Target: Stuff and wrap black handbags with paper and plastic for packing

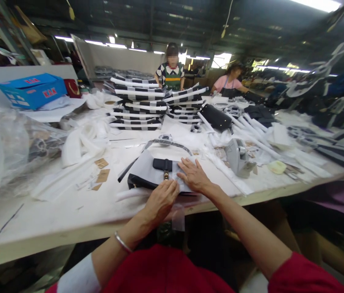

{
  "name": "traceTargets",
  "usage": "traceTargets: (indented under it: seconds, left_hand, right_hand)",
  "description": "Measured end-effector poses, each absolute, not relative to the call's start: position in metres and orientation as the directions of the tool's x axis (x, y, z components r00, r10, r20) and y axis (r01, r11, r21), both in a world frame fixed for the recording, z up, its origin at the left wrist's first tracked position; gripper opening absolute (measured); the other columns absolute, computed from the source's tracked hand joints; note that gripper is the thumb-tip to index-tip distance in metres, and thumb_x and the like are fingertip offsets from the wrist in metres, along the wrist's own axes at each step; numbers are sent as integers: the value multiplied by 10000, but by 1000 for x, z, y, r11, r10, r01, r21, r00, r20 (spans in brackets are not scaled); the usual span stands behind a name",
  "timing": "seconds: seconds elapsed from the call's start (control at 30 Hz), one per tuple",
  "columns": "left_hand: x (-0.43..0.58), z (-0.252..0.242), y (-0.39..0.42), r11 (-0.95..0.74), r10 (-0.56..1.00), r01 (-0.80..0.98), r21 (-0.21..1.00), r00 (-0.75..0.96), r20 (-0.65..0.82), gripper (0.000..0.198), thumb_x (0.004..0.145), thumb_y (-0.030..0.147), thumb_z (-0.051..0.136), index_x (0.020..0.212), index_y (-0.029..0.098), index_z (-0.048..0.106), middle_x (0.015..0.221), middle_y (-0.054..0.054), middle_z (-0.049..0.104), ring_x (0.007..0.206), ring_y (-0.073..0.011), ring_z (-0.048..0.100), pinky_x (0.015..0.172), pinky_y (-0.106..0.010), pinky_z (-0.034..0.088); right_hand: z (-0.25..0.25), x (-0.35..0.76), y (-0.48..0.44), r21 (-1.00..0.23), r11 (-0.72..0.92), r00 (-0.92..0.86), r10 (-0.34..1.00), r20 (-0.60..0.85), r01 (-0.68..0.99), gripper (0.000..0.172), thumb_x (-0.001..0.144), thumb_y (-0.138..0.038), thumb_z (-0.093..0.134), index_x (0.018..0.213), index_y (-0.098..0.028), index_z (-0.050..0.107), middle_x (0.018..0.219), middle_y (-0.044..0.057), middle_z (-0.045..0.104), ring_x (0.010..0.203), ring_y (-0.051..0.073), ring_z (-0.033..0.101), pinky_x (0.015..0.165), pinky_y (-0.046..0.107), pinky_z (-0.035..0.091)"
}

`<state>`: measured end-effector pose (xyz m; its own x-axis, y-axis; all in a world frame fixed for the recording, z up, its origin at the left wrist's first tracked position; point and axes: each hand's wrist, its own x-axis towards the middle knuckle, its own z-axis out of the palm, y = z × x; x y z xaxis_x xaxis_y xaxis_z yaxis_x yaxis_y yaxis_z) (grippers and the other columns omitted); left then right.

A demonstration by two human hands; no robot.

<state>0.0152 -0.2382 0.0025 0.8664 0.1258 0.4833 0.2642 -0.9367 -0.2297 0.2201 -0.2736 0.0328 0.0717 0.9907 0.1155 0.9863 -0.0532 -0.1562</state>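
A black handbag [141, 181] with a gold clasp lies flat near the table's front edge, partly covered by a sheet of white wrapping paper [147, 167]. My left hand [159, 200] rests on the bag's near edge with its fingers curled down onto the paper. My right hand [193, 176] lies flat on the paper at the bag's right side, fingers stretched out. A strap [168, 142] curves behind the bag.
Stacks of black-and-white striped bags [138, 103] fill the table's middle. A blue box [33, 90] stands far left, clear plastic bags [3, 150] near left, rolled white paper [251, 130] and a grey item [237, 156] to the right. Two people work at the far side.
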Motion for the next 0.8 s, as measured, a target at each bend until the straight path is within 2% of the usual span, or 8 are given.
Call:
traceTargets:
  seconds: [0.13,0.23,0.33,0.43,0.53,0.63,0.8]
  left_hand:
    - [12,-8,-234,-963,147,241,-122,845,514,364,930,127,458,1280,99,552,1286,-134,628,1185,-238,577,1026,-371,454]
    - [9,-13,-235,-970,144,231,-80,805,576,412,954,259,488,1329,93,521,1309,-144,617,1215,-259,559,1041,-402,450]
    - [8,-17,-236,-969,137,233,-78,776,616,423,969,254,457,1359,98,503,1325,-132,615,1230,-252,553,1045,-407,448]
    - [8,-19,-237,-964,142,251,-83,755,641,416,973,161,382,1369,121,504,1333,-107,617,1232,-229,558,1041,-390,448]
    - [9,-21,-237,-964,151,258,-66,733,663,442,967,118,349,1385,137,493,1335,-97,618,1248,-217,551,1043,-385,446]
    - [10,-22,-236,-967,170,253,-27,721,672,457,956,106,371,1398,149,479,1338,-95,617,1247,-208,555,1034,-382,455]
    - [10,-20,-233,-978,166,207,15,740,652,459,948,146,418,1396,201,498,1346,-71,614,1254,-201,550,1062,-368,439]
  right_hand:
    - [62,225,-243,-161,-61,77,993,93,985,508,1021,-472,321,1395,-176,497,1479,131,480,1432,291,331,1174,571,129]
    - [73,221,-208,-192,-26,20,999,-33,981,493,1030,-475,275,1328,-195,551,1354,122,603,1287,273,520,1109,469,314]
    - [70,213,-182,-203,16,-47,988,-149,979,454,1033,-462,277,1236,-243,619,1231,84,682,1120,233,633,956,335,447]
    - [61,210,-177,-163,-3,-30,980,-199,987,475,1023,-491,285,1220,-241,637,1186,107,698,1081,258,650,894,345,471]
    - [53,216,-185,-118,-48,22,976,-217,992,611,1006,-577,198,1193,-210,649,1182,149,692,1089,293,644,883,389,472]
    - [48,226,-195,-79,-87,67,972,-223,993,700,981,-637,149,1126,-191,668,1128,164,709,1059,289,658,878,389,469]
    - [45,229,-203,-34,-94,86,979,-185,995,706,981,-637,142,1114,-173,657,1126,173,704,1082,300,647,906,413,450]
